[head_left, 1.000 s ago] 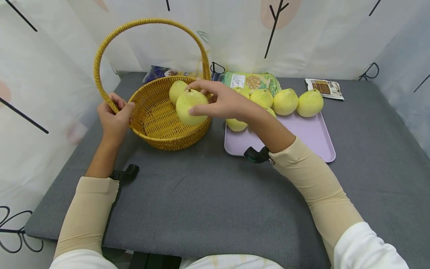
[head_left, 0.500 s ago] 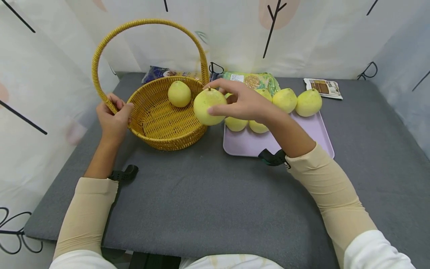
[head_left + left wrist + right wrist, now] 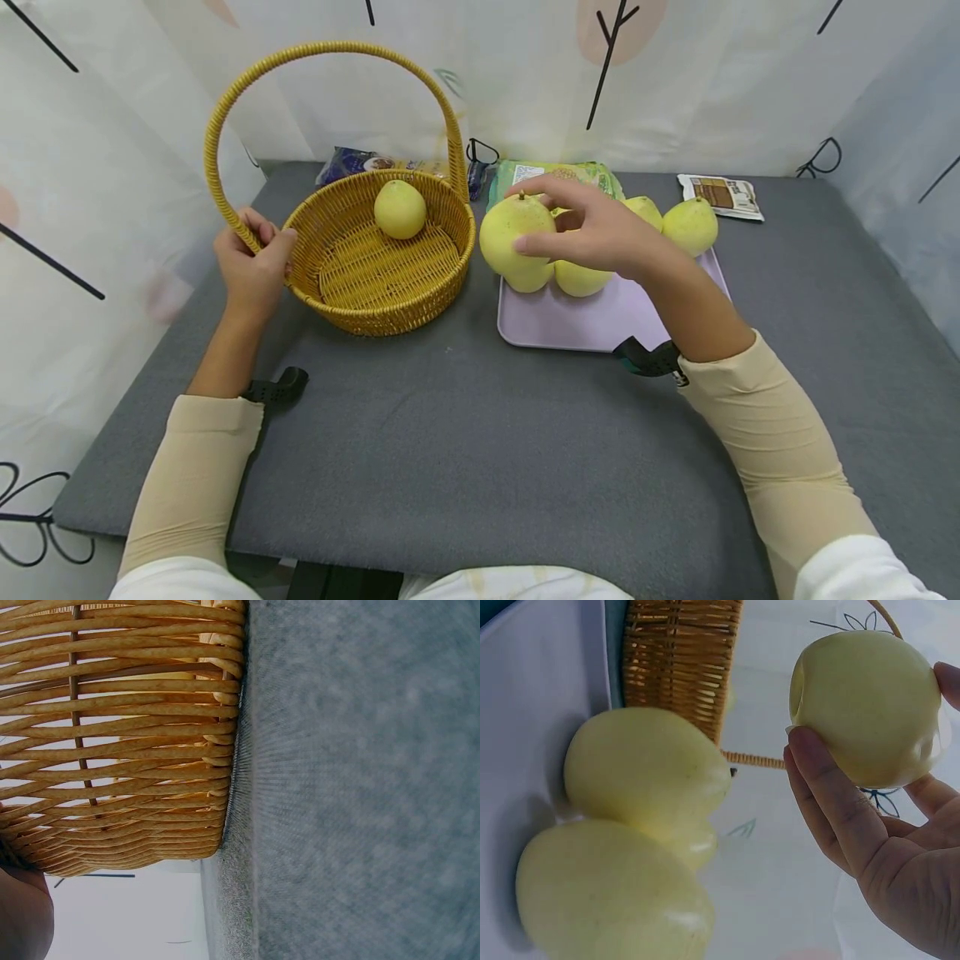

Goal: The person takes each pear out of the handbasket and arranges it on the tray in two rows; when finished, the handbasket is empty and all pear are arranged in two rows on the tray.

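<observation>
My left hand (image 3: 255, 257) grips the foot of the tall handle of a golden wicker basket (image 3: 360, 319) at its left rim. Inside the basket, towards the back, one yellow-green pear (image 3: 400, 210) rests. To the right of the basket, my right hand (image 3: 600, 225) holds another pear (image 3: 510, 229), thumb in front and fingers behind. This held pear (image 3: 870, 712) is above the tray's left end, apart from the pears on it in the right wrist view. The lilac tray (image 3: 555, 327) bears several pears, some hidden behind my right hand. Mostly the basket's woven side (image 3: 135, 765) fills the left wrist view.
Behind the tray lies a green food packet (image 3: 506, 179). A blue packet (image 3: 348, 162) lies behind the basket, and a small brown-and-white packet (image 3: 722, 197) is at the back right. A patterned white curtain (image 3: 525, 75) hangs along the back of the grey table (image 3: 450, 450).
My right hand has carried the pear rightward, out from over the basket to above the tray's left end. The left hand and the basket have stayed in place.
</observation>
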Action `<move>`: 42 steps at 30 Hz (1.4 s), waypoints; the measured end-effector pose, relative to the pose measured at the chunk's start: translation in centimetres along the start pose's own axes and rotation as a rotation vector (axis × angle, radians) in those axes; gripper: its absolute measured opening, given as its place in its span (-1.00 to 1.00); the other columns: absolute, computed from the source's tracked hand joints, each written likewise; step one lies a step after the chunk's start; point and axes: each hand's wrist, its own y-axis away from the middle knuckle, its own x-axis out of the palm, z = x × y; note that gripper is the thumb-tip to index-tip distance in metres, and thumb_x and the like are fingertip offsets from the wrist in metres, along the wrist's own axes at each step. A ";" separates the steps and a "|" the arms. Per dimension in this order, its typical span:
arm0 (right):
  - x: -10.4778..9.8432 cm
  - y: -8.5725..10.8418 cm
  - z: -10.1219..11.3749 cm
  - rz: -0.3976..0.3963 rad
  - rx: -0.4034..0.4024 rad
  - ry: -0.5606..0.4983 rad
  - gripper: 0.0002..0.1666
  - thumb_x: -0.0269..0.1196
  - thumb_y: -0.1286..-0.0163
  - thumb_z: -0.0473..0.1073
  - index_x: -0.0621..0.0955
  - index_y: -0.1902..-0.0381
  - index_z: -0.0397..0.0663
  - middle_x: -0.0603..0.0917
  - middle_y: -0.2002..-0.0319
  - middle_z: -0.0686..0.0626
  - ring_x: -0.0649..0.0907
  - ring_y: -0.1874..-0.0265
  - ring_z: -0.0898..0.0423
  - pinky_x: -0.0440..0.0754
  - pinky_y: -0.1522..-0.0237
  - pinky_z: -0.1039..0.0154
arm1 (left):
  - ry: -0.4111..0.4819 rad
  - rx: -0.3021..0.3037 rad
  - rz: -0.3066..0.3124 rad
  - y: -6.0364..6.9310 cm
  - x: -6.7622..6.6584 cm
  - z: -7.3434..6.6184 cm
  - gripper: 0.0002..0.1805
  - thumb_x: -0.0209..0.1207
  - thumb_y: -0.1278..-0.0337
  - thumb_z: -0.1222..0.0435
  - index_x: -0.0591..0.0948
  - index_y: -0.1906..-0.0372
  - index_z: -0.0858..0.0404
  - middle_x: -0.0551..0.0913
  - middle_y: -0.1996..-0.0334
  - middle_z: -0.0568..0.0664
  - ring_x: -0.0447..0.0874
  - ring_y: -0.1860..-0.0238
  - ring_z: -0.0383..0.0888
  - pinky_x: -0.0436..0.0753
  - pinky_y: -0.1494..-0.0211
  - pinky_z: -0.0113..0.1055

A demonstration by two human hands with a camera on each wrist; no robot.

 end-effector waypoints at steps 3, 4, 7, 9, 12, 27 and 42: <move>-0.6 0.6 -0.7 -0.027 -0.001 0.009 -0.40 0.36 -0.32 -0.15 0.51 -0.32 0.05 0.47 -0.19 0.01 0.63 0.07 -0.11 0.56 0.05 0.10 | -0.004 0.005 0.006 0.0 -0.1 0.0 -0.67 0.16 -0.08 0.64 0.24 0.59 0.47 0.30 0.75 0.04 0.22 0.81 -0.21 0.28 0.71 -0.49; -0.8 0.8 -0.9 -0.038 0.001 0.010 -0.40 0.36 -0.32 -0.16 0.51 -0.31 0.04 0.46 -0.19 0.02 0.64 0.09 -0.11 0.58 0.06 0.11 | -0.008 0.008 0.008 0.0 -0.1 0.0 -0.67 0.15 -0.08 0.64 0.24 0.58 0.47 0.30 0.75 0.04 0.23 0.81 -0.21 0.29 0.71 -0.49; -1.4 1.7 -1.6 -0.070 0.034 0.014 -0.41 0.36 -0.32 -0.18 0.52 -0.30 0.05 0.49 -0.13 -0.05 0.66 0.15 -0.10 0.64 0.12 0.11 | -0.009 0.003 0.009 0.0 0.0 -0.1 -0.67 0.15 -0.09 0.63 0.23 0.58 0.48 0.30 0.75 0.04 0.23 0.81 -0.21 0.29 0.71 -0.48; -1.8 2.3 -2.0 -0.086 0.058 -0.003 -0.41 0.36 -0.33 -0.20 0.52 -0.31 0.04 0.53 -0.07 -0.10 0.68 0.20 -0.09 0.67 0.15 0.11 | -0.004 -0.001 0.009 0.0 0.0 -0.1 -0.67 0.16 -0.09 0.63 0.24 0.58 0.47 0.30 0.75 0.04 0.22 0.81 -0.20 0.29 0.71 -0.48; -2.4 3.1 -2.5 -0.106 0.080 -0.016 -0.39 0.35 -0.34 -0.24 0.50 -0.33 -0.01 0.58 0.01 -0.17 0.70 0.21 -0.05 0.69 0.16 0.13 | 0.004 -0.004 0.009 -0.1 0.0 0.0 -0.67 0.16 -0.09 0.63 0.24 0.58 0.45 0.29 0.75 0.05 0.21 0.81 -0.20 0.29 0.71 -0.47; -5.7 6.3 -4.2 -0.192 0.215 0.051 -0.43 0.35 -0.38 -0.10 0.50 -0.32 0.05 0.56 0.00 -0.13 0.69 0.17 0.04 0.70 0.18 0.24 | 0.002 -0.001 0.000 -0.1 0.3 0.0 -0.67 0.15 -0.09 0.64 0.23 0.58 0.47 0.30 0.75 0.04 0.22 0.83 -0.19 0.27 0.74 -0.45; -8.4 7.1 -6.8 -0.144 0.406 0.189 -0.27 0.32 -0.40 -0.01 0.31 -0.39 -0.13 0.44 -0.16 -0.27 0.64 0.22 0.19 0.67 0.19 0.31 | 0.024 -0.004 0.006 -0.1 0.0 0.0 -0.67 0.16 -0.07 0.65 0.25 0.60 0.44 0.30 0.77 0.05 0.23 0.83 -0.19 0.28 0.73 -0.48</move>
